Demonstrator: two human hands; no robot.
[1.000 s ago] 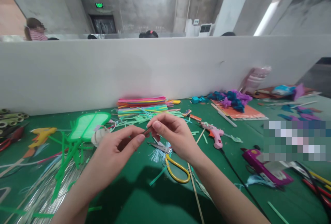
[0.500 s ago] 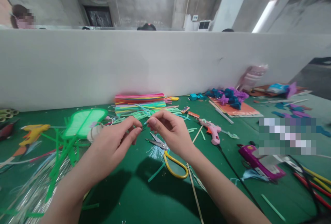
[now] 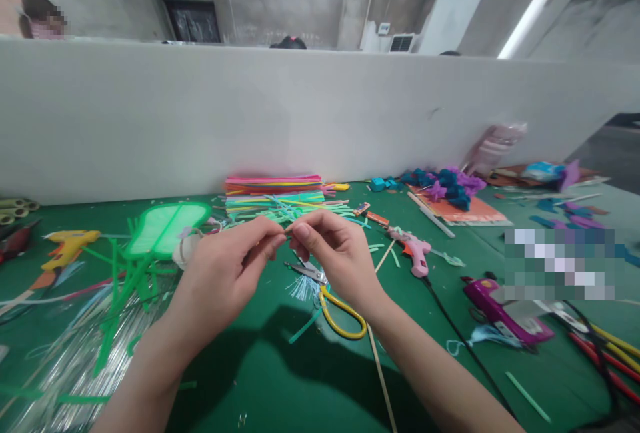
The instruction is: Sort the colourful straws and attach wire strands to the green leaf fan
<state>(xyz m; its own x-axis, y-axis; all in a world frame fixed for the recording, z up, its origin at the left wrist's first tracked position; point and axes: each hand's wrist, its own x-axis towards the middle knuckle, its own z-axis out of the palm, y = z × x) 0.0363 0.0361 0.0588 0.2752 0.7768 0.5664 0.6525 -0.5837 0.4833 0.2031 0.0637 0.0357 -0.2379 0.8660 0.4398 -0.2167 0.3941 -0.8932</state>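
Observation:
My left hand [image 3: 227, 263] and my right hand [image 3: 335, 246] meet fingertip to fingertip above the green table. Both are pinched closed on something too small and hidden to make out. Just below my right hand lie scissors [image 3: 345, 323] with yellow handles, their blades partly covered by my fingers. A light blue tassel [image 3: 303, 286] rests beside the blades. Behind my hands is a stack of colourful fuzzy strips [image 3: 273, 186]. Left of my left hand stands a bright green fan-shaped piece [image 3: 167, 229], with a whitish roll [image 3: 185, 251] partly hidden by my wrist.
A yellow glue gun [image 3: 67, 249] lies at the left, above silvery wires [image 3: 130, 333]. To the right are a pink glue gun [image 3: 415, 249] with a black cable, a magenta device [image 3: 505, 309] and purple-blue fuzzy pieces [image 3: 450, 189]. A white partition [image 3: 320, 113] closes off the back.
My two hands have come closer together, and their fingertips now touch. The small bluish bit seen at my right fingertips is now hidden. The view has shifted slightly.

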